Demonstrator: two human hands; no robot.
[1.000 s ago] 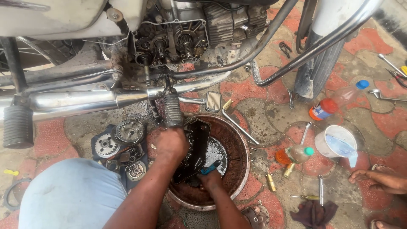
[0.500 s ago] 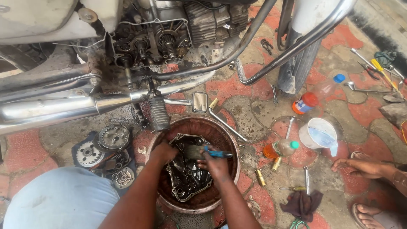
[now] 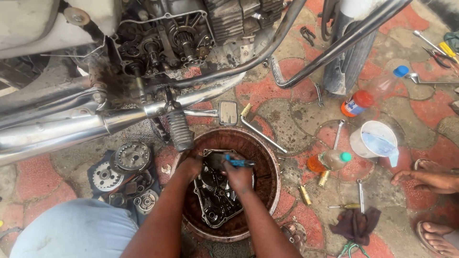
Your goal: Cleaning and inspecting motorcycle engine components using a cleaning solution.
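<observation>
The engine cover (image 3: 215, 196) was dark metal, wet and glossy with oil, lying in a rusty-brown basin (image 3: 267, 157), probably metal. The brush (image 3: 239, 163) had a blue plastic handle. The exhaust pipe (image 3: 57, 131) was smooth, shiny chrome; the footpeg (image 3: 179, 130) was ribbed matt rubber; the rag (image 3: 356, 224) was dull dark cloth.

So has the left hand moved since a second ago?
Yes. The left hand dropped from beside the footpeg into the basin, onto the black engine cover.
</observation>
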